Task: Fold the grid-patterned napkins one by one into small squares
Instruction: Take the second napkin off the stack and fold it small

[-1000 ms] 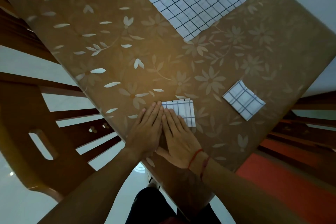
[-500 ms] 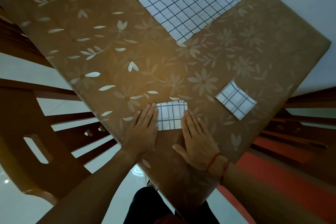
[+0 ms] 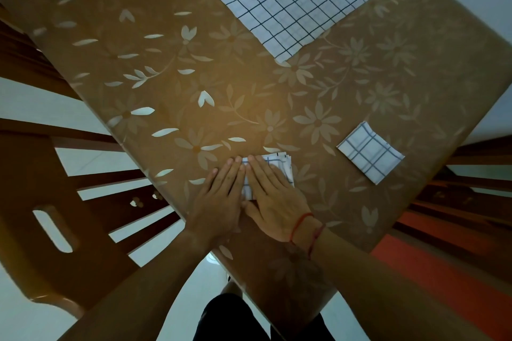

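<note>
Napkin in work [image 3: 279, 171] sits at the near edge of the tabletop [image 3: 166, 91], already a small layered packet. Our right hand [image 3: 274, 202] lies flat over most of it and our left hand [image 3: 221, 196] flat along its left edge. Fingers are straight, neither grip closed on anything. Likely we're pressing the crease so the layers don't spring open. Finished square [image 3: 370, 156] lies well apart to the right, and the unfolded napkin [image 3: 293, 0] is at the far side. No brands or readable text.

The small folded white grid-patterned napkin [image 3: 284, 170] lies mostly hidden under the flat left hand [image 3: 221, 198] and right hand [image 3: 274, 199]. Only its far and right edges show, so its layers cannot be counted. The large unfolded white grid-patterned napkin [image 3: 291, 0] is cut off by the picture's top edge, and the brown plastic chair [image 3: 30, 180] by the left edge.
</note>
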The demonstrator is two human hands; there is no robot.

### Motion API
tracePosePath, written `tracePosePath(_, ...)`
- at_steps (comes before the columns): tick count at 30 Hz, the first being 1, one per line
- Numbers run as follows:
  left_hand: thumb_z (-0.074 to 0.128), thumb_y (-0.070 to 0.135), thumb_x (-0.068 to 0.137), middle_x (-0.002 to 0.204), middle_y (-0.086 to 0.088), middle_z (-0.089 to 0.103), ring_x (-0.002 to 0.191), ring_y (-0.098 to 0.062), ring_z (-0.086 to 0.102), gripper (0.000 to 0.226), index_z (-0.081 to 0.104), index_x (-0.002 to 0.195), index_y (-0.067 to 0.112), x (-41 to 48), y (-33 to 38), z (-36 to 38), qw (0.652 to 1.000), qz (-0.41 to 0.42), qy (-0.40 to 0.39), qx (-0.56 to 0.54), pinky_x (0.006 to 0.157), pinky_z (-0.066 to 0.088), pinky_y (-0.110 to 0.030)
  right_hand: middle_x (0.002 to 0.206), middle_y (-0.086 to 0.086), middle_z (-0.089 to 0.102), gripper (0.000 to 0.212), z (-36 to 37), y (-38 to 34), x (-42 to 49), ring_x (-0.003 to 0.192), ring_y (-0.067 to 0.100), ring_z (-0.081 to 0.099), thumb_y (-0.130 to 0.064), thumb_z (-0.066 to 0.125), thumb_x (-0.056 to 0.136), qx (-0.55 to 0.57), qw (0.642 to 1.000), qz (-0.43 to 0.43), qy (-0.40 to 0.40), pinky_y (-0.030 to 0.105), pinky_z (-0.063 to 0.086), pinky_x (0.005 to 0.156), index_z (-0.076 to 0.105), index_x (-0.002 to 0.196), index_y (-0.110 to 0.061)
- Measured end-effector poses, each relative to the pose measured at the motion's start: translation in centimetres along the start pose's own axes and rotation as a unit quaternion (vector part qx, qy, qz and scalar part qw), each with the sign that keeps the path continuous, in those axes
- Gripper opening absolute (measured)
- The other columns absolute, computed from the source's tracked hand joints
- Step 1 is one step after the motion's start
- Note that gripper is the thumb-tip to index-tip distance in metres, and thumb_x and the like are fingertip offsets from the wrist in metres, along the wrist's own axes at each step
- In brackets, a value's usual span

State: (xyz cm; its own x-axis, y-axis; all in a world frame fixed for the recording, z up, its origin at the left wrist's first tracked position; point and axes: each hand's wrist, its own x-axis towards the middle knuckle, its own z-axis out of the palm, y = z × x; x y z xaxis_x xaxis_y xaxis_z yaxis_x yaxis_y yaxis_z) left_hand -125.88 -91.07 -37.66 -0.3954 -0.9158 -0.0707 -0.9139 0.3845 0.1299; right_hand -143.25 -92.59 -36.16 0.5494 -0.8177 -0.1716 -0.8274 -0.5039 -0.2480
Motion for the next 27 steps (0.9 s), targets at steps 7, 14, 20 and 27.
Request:
tracePosePath(7,0.032,0.033,0.098,0.153,-0.015,0.031,0.143,-0.028,0.024,0.055,0.037,0.145,0.004,0.1,0.2,-0.1,1.0,-0.01,-0.014,-0.011,0.115,0.019,-0.042,0.16,0.016,0.012,0.075,-1.6,4.2,-2.5,0.149,0.026,0.008,-0.051,0.026,0.097,-0.05,0.997,0.056,-0.037,0.044,0.018,0.12,0.014,0.152,-0.001)
tracePosePath(14,0.037,0.03,0.096,0.149,-0.016,0.038,0.141,-0.029,0.031,0.053,0.042,0.141,0.002,0.4,0.4,-1.1,0.999,-0.017,-0.025,-0.034,0.115,0.027,-0.046,0.153,0.018,0.031,0.061,-2.2,3.7,-2.1,0.143,0.03,0.028,-0.036,0.037,0.095,-0.03,0.997,0.071,-0.006,0.045,0.028,0.116,0.036,0.145,0.0)
tracePosePath(20,0.061,0.025,0.079,0.128,-0.009,0.053,0.12,-0.024,0.041,0.054,0.051,0.13,0.009,2.9,0.2,-4.0,0.99,-0.048,0.009,-0.133,0.102,0.039,-0.043,0.128,0.013,0.055,0.07,-4.8,4.0,0.5,0.117,0.03,0.053,-0.031,0.066,0.073,-0.012,0.998,0.062,-0.006,0.042,0.048,0.095,0.048,0.137,-0.01)
tracePosePath(27,0.067,0.023,0.08,0.136,-0.008,0.05,0.128,-0.026,0.04,0.057,0.048,0.131,0.011,6.4,0.0,-5.3,0.979,-0.117,-0.042,-0.159,0.107,0.027,-0.035,0.12,0.003,0.051,0.066,-6.7,5.0,3.7,0.108,0.023,0.046,-0.027,0.068,0.07,-0.013,0.996,0.055,-0.074,0.035,0.041,0.092,0.045,0.132,-0.02)
